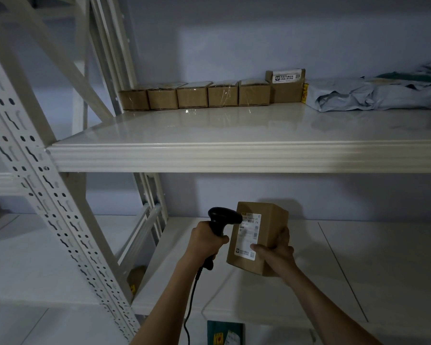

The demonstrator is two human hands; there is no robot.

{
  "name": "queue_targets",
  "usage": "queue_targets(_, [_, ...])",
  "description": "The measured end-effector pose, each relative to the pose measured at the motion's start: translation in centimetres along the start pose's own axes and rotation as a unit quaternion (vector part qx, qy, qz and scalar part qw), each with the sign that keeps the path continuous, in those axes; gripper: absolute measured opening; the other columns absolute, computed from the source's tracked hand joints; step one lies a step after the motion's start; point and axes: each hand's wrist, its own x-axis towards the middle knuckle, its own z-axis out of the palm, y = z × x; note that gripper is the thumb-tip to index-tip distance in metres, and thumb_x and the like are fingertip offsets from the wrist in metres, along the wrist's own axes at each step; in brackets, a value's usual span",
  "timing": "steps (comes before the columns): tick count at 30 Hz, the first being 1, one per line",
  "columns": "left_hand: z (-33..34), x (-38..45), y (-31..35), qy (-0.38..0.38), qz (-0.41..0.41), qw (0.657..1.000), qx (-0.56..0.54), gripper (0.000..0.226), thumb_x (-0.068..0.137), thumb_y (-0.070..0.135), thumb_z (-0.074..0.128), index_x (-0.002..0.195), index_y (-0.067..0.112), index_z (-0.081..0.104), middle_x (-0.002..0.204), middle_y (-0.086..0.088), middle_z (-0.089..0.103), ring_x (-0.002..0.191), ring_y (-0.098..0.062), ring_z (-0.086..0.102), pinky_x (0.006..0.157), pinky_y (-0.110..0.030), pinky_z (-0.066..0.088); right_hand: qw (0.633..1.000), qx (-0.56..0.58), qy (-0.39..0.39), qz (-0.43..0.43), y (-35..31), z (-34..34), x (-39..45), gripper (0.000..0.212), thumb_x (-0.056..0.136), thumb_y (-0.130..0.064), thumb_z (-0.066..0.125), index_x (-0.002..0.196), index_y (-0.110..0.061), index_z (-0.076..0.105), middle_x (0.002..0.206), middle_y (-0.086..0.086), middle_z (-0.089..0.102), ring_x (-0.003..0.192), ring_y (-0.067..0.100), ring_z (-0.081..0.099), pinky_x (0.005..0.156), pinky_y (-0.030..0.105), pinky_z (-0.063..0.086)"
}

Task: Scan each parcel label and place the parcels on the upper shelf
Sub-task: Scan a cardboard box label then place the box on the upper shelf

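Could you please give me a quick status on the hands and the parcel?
Left hand grips scanner, aimed at label. Right hand holds parcel below upper shelf. Shelf front unobstructed.

Two bare forearms are seen entering from the lower edge, uncovered by any sleeve as far as the frame shows. The left hand and the right hand are ungloved. Short, unpainted fingernails are made out on the right hand's thumb. The wrists are shown plain, and the rest of the body is hidden from view.
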Motion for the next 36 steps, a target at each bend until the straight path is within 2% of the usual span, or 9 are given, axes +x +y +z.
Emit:
queue_targets(7, [0.0,0.2,-0.1,0.008,0.009,1.0,0.003,0.015,0.077,0.017,0.068,0.089,0.008,0.064,0.058,-0.004,0.061,0.046,-0.018,0.055,0.058,-0.03,0.052,1.0,0.003,-0.008,-0.002,0.3,-0.3,-0.1,0.128,0.073,-0.038,0.086,0.155,-0.039,-0.012,0.14,0.015,0.033,0.123,0.035,0.045,0.094,0.043,0.045])
queue_targets(11, [0.4,0.5,-0.9,0.006,-0.003,0.999,-0.052,0.017,0.078,0.013,0.067,0.093,0.012,0.061,0.061,-0.006,0.062,0.046,-0.019,0.056,0.047,-0.025,0.049,1.0,0.016,-0.014,-0.004,0.4,-0.5,-0.1,0.127,0.073,-0.037,0.086,0.155,-0.039,-0.011,0.138,0.014,0.035,0.124,0.033,0.043,0.096,0.044,0.045])
queue_targets(18, [4.1,2.2,-6.0,-0.035,-0.134,0.969,-0.204,0.021,0.085,-0.002,0.061,0.105,0.002,0.054,0.081,-0.015,0.06,0.066,-0.026,0.06,0.074,-0.04,0.058,0.998,0.042,-0.036,0.02,1.4,-1.6,0.0,0.119,0.06,-0.054,0.086,0.147,-0.051,0.005,0.132,0.002,0.051,0.12,0.025,0.05,0.092,0.047,0.052])
queue_targets(21, [6.6,2.5,-9.0,0.002,-0.183,0.969,-0.166,0.018,0.084,0.01,0.07,0.097,-0.001,0.063,0.077,-0.014,0.064,0.068,-0.027,0.063,0.069,-0.037,0.056,0.993,0.087,-0.063,0.055,2.4,-2.5,0.4,0.105,0.06,-0.052,0.088,0.139,-0.05,0.019,0.126,-0.005,0.06,0.112,0.024,0.062,0.09,0.053,0.056])
queue_targets(26, [9.7,2.0,-10.8,0.039,-0.232,0.967,-0.096,0.024,0.082,0.027,0.075,0.086,0.004,0.069,0.083,-0.014,0.068,0.077,-0.028,0.065,0.075,-0.035,0.057,0.981,0.13,-0.086,0.119,3.6,-4.2,0.2,0.094,0.078,-0.034,0.083,0.148,-0.025,0.022,0.123,0.003,0.06,0.1,0.022,0.062,0.072,0.037,0.054])
queue_targets(30, [12.0,2.3,-11.0,0.022,-0.236,0.966,-0.099,0.035,0.085,0.025,0.074,0.113,0.004,0.07,0.104,-0.019,0.071,0.094,-0.033,0.066,0.081,-0.033,0.054,0.973,0.141,-0.082,0.165,5.3,-5.5,0.7,0.088,0.074,-0.044,0.083,0.143,-0.028,0.03,0.122,0.005,0.06,0.106,0.03,0.06,0.086,0.048,0.055])
queue_targets(32, [12.8,2.4,-11.0,0.029,-0.229,0.969,-0.09,0.026,0.085,0.024,0.073,0.105,0.007,0.073,0.103,-0.02,0.071,0.097,-0.034,0.066,0.083,-0.034,0.055,0.97,0.145,-0.091,0.17,5.8,-6.3,1.0,0.083,0.075,-0.045,0.082,0.141,-0.03,0.033,0.123,0.006,0.06,0.107,0.032,0.059,0.084,0.049,0.056])
queue_targets(34, [13.4,2.5,-11.2,0.036,-0.217,0.973,-0.066,0.011,0.085,0.026,0.073,0.079,0.016,0.071,0.094,-0.018,0.072,0.094,-0.033,0.067,0.082,-0.037,0.056,0.969,0.149,-0.097,0.169,6.4,-7.2,1.5,0.077,0.078,-0.044,0.081,0.139,-0.032,0.035,0.122,0.006,0.06,0.107,0.034,0.06,0.084,0.051,0.056])
queue_targets(36, [13.6,2.6,-11.5,0.043,-0.214,0.975,-0.038,0.015,0.084,0.028,0.074,0.084,0.013,0.072,0.096,-0.017,0.073,0.093,-0.033,0.067,0.08,-0.036,0.056,0.97,0.152,-0.098,0.162,6.9,-8.1,2.1,0.074,0.077,-0.046,0.08,0.137,-0.034,0.038,0.123,0.005,0.061,0.109,0.035,0.059,0.092,0.056,0.053])
